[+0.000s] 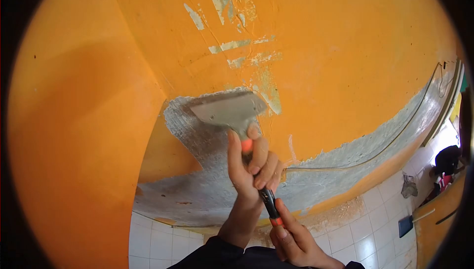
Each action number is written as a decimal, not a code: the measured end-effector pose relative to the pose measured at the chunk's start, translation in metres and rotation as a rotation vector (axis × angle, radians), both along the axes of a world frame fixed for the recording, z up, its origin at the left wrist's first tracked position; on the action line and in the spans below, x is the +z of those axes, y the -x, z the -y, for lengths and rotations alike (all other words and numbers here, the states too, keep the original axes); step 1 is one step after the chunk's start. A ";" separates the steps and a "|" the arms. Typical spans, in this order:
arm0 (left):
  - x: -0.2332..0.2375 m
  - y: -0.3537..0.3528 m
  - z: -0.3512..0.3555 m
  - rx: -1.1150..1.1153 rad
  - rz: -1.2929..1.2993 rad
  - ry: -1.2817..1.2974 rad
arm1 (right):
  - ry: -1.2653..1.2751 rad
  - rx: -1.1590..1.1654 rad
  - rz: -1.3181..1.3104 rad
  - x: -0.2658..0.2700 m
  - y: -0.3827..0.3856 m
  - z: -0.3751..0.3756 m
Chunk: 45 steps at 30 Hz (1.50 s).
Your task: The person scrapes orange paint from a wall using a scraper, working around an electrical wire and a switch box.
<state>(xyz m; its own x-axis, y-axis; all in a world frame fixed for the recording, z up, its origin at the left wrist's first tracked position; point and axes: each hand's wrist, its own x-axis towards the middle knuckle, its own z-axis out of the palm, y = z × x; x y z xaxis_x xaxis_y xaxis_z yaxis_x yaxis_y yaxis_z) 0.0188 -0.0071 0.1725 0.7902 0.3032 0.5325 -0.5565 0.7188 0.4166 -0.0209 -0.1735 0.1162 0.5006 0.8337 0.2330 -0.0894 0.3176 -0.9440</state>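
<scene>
A wide-bladed scraper is raised against the orange painted wall, its metal blade at the upper edge of a bare grey patch. My left hand is wrapped round the upper part of its black handle, just below the blade, near an orange band. Lower down, my right hand grips the handle's end at a second orange band. Above the blade, pale chipped streaks break the orange paint.
A cable runs along a bare grey strip on the right. White tiles line the lower wall. At the far right are a hanging grey bag, a dark flat-headed tool and a person in dark clothing. An orange wall face juts out at left.
</scene>
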 end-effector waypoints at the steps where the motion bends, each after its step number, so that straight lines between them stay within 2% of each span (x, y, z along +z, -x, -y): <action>1: -0.003 0.000 0.000 -0.002 0.002 -0.006 | -0.014 -0.022 -0.035 -0.002 0.005 -0.001; 4: -0.010 -0.002 -0.002 -0.064 0.032 0.004 | -0.035 -0.002 -0.039 -0.008 0.000 -0.004; 6: 0.004 -0.003 -0.002 -0.004 0.012 -0.003 | -0.028 0.059 -0.017 -0.007 -0.002 -0.002; 14: 0.002 -0.002 -0.002 0.017 0.001 0.025 | 0.064 0.071 0.043 0.006 -0.008 -0.002; 17: -0.006 -0.002 -0.005 -0.025 0.066 0.013 | 0.017 0.070 0.063 -0.006 -0.004 0.004; 21: 0.004 -0.005 -0.008 -0.079 0.152 0.028 | 0.085 0.053 0.099 0.007 -0.006 0.001; 23: 0.000 -0.004 -0.007 -0.069 0.151 0.013 | 0.010 -0.032 0.121 0.009 -0.007 0.003; 27: 0.002 -0.008 -0.009 -0.077 0.142 0.013 | 0.077 0.052 0.121 0.000 -0.007 -0.001; 29: -0.001 -0.005 -0.009 -0.066 0.156 0.026 | -0.038 0.049 0.203 -0.009 -0.017 -0.006; 33: -0.044 0.000 -0.010 -0.020 -0.022 -0.052 | 0.074 -0.029 0.146 -0.057 -0.014 -0.006; 35: -0.078 0.007 -0.012 0.012 -0.173 -0.060 | 0.148 -0.012 -0.071 -0.092 -0.012 -0.011; 36: -0.095 0.012 -0.010 0.009 -0.191 -0.043 | 0.098 -0.055 -0.194 -0.112 -0.008 -0.012; 40: -0.159 0.024 -0.009 0.088 -0.602 -0.138 | 0.208 -0.011 -0.280 -0.203 -0.002 -0.010; 43: -0.198 0.024 -0.006 0.140 -0.752 -0.158 | 0.300 -0.080 -0.253 -0.235 0.003 -0.012; 45: -0.202 0.023 -0.001 0.179 -0.793 -0.150 | 0.430 -0.163 -0.014 -0.242 0.001 -0.012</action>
